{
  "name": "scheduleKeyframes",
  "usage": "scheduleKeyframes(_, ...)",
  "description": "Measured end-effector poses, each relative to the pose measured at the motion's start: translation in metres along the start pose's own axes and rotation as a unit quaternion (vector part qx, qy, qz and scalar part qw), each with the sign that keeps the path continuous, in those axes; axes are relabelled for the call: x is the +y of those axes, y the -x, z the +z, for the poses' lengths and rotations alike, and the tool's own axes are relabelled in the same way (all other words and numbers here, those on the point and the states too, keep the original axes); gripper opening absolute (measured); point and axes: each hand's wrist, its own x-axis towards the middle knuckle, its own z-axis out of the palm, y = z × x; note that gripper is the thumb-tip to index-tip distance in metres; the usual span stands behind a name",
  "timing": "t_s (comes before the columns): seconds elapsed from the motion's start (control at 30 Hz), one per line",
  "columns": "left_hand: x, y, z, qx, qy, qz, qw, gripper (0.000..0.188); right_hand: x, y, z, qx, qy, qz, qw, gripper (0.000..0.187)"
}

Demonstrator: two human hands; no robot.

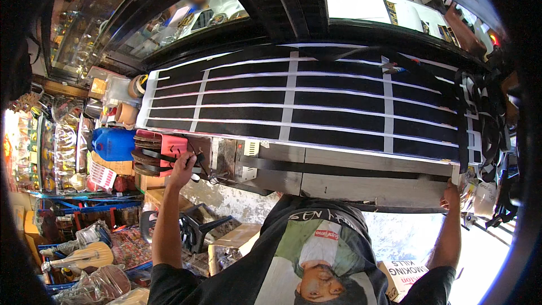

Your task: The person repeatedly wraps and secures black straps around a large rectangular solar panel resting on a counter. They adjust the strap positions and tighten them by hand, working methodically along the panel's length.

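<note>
A long black strap [350, 169] stretches along the near edge of the workbench [339, 189], from a white slotted box [249, 160] at the left toward my right hand. My right hand [450, 196] is closed on its right end, at the bench corner beside a white upright piece [455, 174]. My left hand [182, 170] is closed at the bench's left end, in front of a pink container [175, 148] with brown round coils [148, 155]. Something dark with a pale tip shows at its fingers, too small to name. A thin dark cable lies close by.
Black panels divided by white strips [243, 96] cover most of the bench. A blue jug [113, 144] stands left of the coils. Black straps [488, 113] hang at the right. Glass cases [192, 20] line the back; a cardboard box [240, 239] sits below the bench.
</note>
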Motion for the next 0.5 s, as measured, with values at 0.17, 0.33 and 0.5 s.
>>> scheduleKeyframes(0.17, -0.005, -0.020, 0.021, 0.034, 0.001, 0.011, 0.999, 0.025, -0.002, 0.029, 0.021, 0.109, 0.025, -0.151, 0.982, 0.057)
scheduleKeyframes(0.33, -0.028, -0.037, 0.038, -0.006, -0.006, 0.053, 0.999, 0.024, -0.016, 0.068, 0.070, 0.319, 0.149, -0.258, 0.900, 0.062)
scheduleKeyframes(0.5, -0.059, -0.042, 0.069, -0.044, -0.067, 0.045, 0.996, 0.019, -0.059, 0.140, 0.140, 0.411, 0.125, -0.436, 0.791, 0.059)
